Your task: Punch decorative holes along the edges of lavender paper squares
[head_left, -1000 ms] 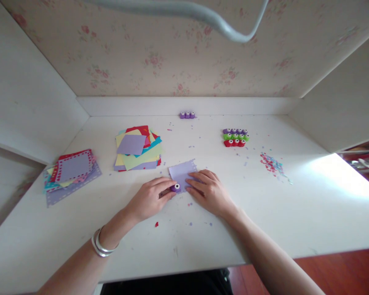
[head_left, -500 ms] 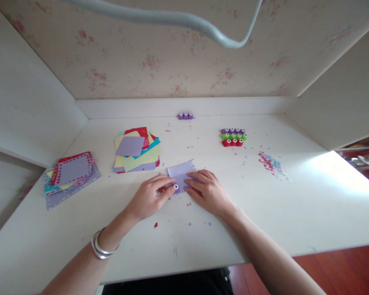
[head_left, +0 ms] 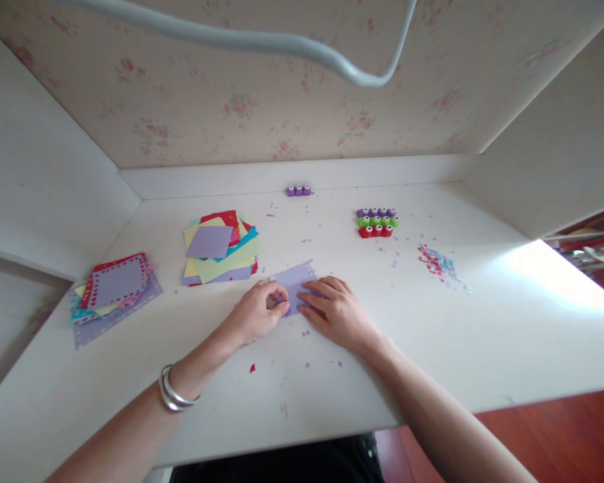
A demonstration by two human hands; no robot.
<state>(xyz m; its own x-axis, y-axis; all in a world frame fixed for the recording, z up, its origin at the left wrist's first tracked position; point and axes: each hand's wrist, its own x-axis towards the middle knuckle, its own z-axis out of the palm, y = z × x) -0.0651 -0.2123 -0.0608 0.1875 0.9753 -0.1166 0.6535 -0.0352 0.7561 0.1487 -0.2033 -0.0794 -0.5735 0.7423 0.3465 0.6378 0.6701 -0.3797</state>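
A sheet of purple paper (head_left: 292, 276) lies on the desk in front of me, with small notches along part of its edge. At its near left corner, my left hand (head_left: 260, 312) is closed with thumb and forefinger around a small purple craft punch (head_left: 287, 311). Most of the punch is hidden by the thumb and fingers. My right hand (head_left: 338, 311) lies flat on the right part of the sheet, its fingers stretched out and slightly apart.
Stacked coloured paper (head_left: 210, 242) lies back left, and a pile of bordered sheets (head_left: 117, 284) lies farther left. Rows of craft punches (head_left: 377, 222) stand back right; three purple punches (head_left: 298, 190) stand near the wall. Paper confetti (head_left: 437, 262) is heaped at right.
My left thumb has moved over the top of the punch, so its white button no longer shows. My right hand stays on the paper. The view has shifted slightly.
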